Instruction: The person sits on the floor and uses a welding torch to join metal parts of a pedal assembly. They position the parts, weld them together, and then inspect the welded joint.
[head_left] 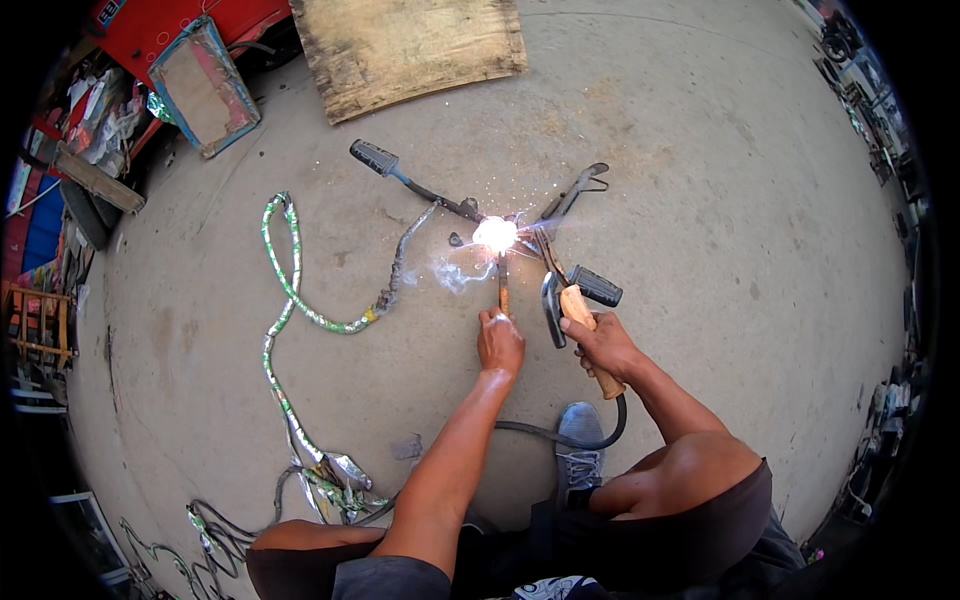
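Note:
My left hand (501, 341) is closed around the near end of a rusty metal bar (503, 290), whose far end runs into a dazzling welding arc (495, 234). In my right hand (605, 347) is a welding electrode holder (578, 305) with a tan handle, its jaws pointing at the glare. Sparks and pale smoke (455, 277) spread from the arc, which hides the joint. Around it lies a dark metal bracket with a black rubber footpeg (375, 157) at the far left, another rubber footpeg (596, 286) beside the holder, and a bent metal lever (575, 192).
A cable wrapped in green and silver foil (268, 350) loops over the concrete at left, joined to a grey metal rod (402, 250). The holder's black cable (530, 429) passes by my shoe (580, 430). Beyond stand a wooden board (415, 50) and a blue-edged panel (205, 88).

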